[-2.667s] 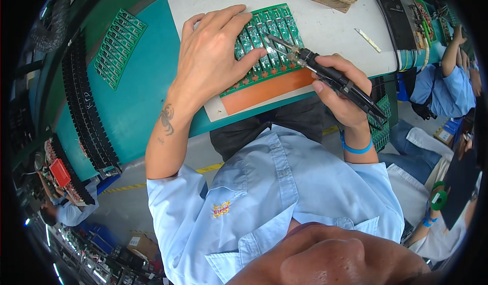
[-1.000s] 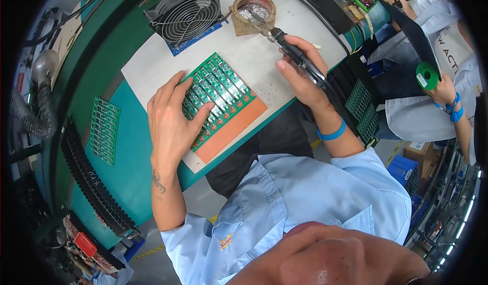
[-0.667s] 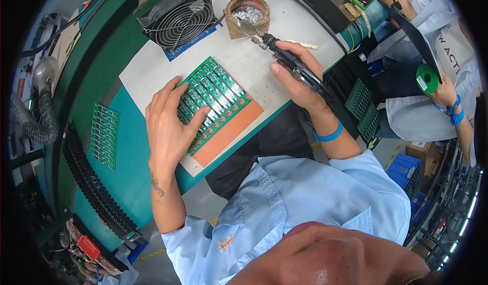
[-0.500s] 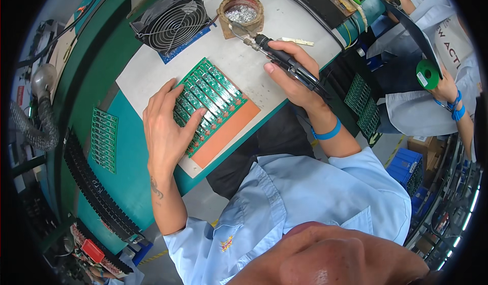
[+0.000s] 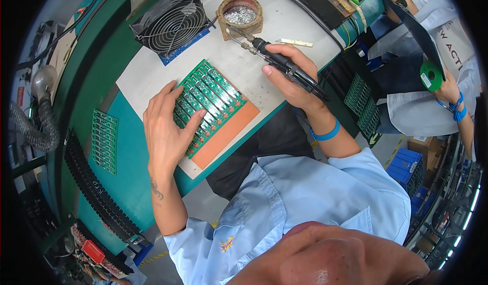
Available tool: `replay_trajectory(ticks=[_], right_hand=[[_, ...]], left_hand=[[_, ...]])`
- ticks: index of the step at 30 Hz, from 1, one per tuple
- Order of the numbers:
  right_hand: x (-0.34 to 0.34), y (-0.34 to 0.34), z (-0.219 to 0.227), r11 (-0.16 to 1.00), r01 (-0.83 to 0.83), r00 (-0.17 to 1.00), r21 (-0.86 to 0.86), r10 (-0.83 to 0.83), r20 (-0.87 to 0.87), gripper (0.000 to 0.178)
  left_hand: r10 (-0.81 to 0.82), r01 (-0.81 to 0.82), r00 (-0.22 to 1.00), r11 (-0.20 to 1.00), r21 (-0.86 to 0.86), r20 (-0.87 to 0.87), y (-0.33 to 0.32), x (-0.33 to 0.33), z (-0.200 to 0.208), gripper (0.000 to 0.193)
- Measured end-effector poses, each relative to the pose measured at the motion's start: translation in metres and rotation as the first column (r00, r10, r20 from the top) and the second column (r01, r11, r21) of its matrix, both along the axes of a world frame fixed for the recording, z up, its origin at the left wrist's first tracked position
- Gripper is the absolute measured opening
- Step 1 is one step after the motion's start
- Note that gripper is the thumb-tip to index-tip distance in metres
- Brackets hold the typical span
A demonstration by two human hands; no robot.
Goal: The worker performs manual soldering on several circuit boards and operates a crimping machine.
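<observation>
My right hand [image 5: 296, 76] is wrapped round the black handle of a soldering iron [image 5: 278, 59], which has a thin metal side tube. Its tip points up and left, beside a round brown pot [image 5: 256, 23] with shiny silvery bits inside. On the near left, my left hand [image 5: 163, 122] rests over the left side of a green circuit board panel [image 5: 219, 96], thumb and fingers spread apart. Rows of narrow boards with small parts make up the panel. Beneath it, an orange-brown sheet [image 5: 229, 132] shows along the near edge.
Behind the panel stands a black fan [image 5: 175, 23] with a wire guard. A white stick [image 5: 295, 42] lies right of the pot. Another green panel [image 5: 104, 140] and a black slotted strip [image 5: 96, 188] are at left. At right, a co-worker's hand [image 5: 447, 89] is near a green spool [image 5: 431, 75].
The soldering iron has shifted slightly, its tip end moving left and nearer to me beside the pot. My left hand and the panel stay put. The co-worker's spool has moved a little right.
</observation>
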State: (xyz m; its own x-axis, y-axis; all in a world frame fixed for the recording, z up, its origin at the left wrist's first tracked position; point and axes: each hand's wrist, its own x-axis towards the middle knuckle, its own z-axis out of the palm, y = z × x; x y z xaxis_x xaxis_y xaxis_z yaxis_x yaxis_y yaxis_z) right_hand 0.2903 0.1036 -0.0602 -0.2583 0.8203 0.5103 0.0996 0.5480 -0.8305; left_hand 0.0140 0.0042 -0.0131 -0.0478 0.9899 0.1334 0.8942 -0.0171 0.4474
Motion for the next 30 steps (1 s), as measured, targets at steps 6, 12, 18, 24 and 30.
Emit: replay_trajectory(ticks=[6,12,18,24,30], right_hand=[[-0.001,0.001,0.002,1.000,0.006,1.000,0.006,-0.006,-0.008,0.039],[0.000,0.001,0.001,1.000,0.007,1.000,-0.011,-0.007,-0.016,0.038],[0.000,-0.001,0.001,1.000,0.010,1.000,0.005,-0.010,-0.006,0.038],[0.002,-0.004,-0.003,1.000,-0.012,1.000,0.005,0.012,-0.029,0.037],[0.004,-0.006,0.001,0.997,-0.046,0.995,-0.059,0.040,-0.095,0.035]], left_hand=[[0.003,-0.003,1.000,1.000,-0.018,0.017,0.002,-0.001,-0.001,0.056],[-0.007,0.007,1.000,0.999,-0.037,0.017,0.002,-0.003,-0.002,0.056],[-0.048,0.046,0.998,0.997,-0.057,-0.031,0.003,-0.006,0.000,0.059],[-0.039,0.041,0.999,0.998,0.056,-0.039,-0.007,-0.010,-0.013,0.061],[-0.044,0.046,0.999,0.993,0.110,-0.021,-0.002,-0.011,-0.009,0.062]])
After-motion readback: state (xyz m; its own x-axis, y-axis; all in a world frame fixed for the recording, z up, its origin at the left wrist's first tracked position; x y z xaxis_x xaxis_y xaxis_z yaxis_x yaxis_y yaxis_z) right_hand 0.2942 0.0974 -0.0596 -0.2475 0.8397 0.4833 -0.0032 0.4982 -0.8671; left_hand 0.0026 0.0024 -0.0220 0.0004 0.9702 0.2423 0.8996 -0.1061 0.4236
